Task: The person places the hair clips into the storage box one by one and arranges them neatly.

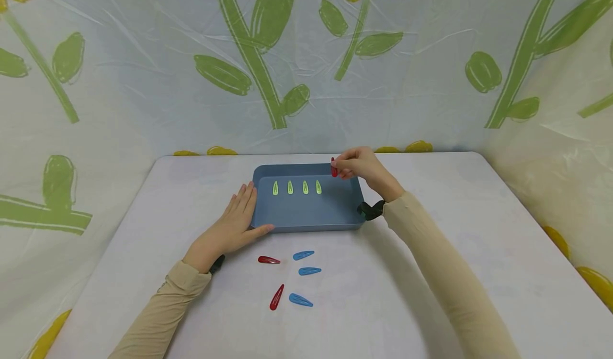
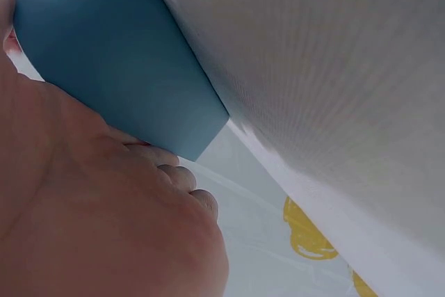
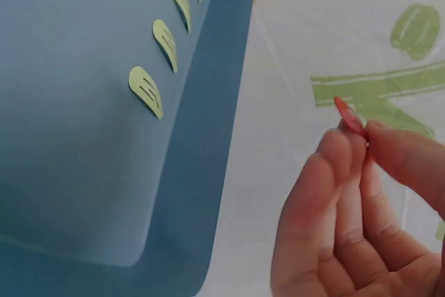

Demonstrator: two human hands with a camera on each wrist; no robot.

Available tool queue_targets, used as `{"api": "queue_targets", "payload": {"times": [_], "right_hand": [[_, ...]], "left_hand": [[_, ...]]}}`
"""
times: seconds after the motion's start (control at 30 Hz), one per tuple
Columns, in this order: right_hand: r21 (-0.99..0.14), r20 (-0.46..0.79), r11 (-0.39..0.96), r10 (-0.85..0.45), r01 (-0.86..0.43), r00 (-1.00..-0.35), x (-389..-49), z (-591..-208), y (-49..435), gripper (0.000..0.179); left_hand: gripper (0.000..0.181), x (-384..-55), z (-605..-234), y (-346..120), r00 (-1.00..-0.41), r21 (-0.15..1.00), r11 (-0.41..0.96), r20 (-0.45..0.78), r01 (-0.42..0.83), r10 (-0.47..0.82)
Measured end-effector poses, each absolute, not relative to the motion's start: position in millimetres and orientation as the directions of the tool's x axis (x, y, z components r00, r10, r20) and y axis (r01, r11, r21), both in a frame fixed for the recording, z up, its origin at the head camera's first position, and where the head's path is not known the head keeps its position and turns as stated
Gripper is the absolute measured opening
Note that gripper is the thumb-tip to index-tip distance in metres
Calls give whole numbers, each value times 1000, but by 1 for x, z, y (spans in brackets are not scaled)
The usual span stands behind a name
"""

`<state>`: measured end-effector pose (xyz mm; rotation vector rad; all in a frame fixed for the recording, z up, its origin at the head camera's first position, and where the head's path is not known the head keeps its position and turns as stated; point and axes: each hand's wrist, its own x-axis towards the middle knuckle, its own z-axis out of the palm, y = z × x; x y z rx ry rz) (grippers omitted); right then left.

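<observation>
My right hand [image 1: 362,167] pinches a red hair clip [image 1: 334,167] between thumb and fingertips, over the back right part of the blue tray [image 1: 306,215]. The same red clip [image 3: 350,116] shows at the fingertips in the right wrist view. Against the tray's left side lies my left hand [image 1: 237,218], fingers straight along the rim and thumb at the front edge; its palm side [image 2: 104,193] fills much of the left wrist view. Inside the tray, several yellow-green hair clips [image 1: 290,188] stand in a row, narrow ends pointing to the back.
On the white table in front of the tray lie two red hair clips [image 1: 269,260] and three blue hair clips [image 1: 309,270]. A sheet with printed flowers and leaves [image 1: 163,82] hangs behind the table and along its sides.
</observation>
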<state>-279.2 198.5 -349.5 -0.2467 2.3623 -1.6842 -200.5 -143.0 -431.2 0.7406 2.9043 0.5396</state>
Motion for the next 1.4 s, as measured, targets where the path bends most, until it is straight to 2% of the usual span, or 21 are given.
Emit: {"api": "queue_targets", "payload": {"times": [0.53,1.1,1.4], "right_hand": [[-912,-199,396,-195,109,-960,-294,-361,189,18],[-770,-270,618,-86,161,-959,-308,-381,176,9],[-700,-332,678,-29,225,-943,-316,-392,173,8]], "left_hand": [[109,-200,-429,-142,-879,361,822,-14,441,477],[109,-200,-432,-143,-880,354,824,-8,442,476],[109,-201,-432,-143,-879,359,821,-3,444,477]]}}
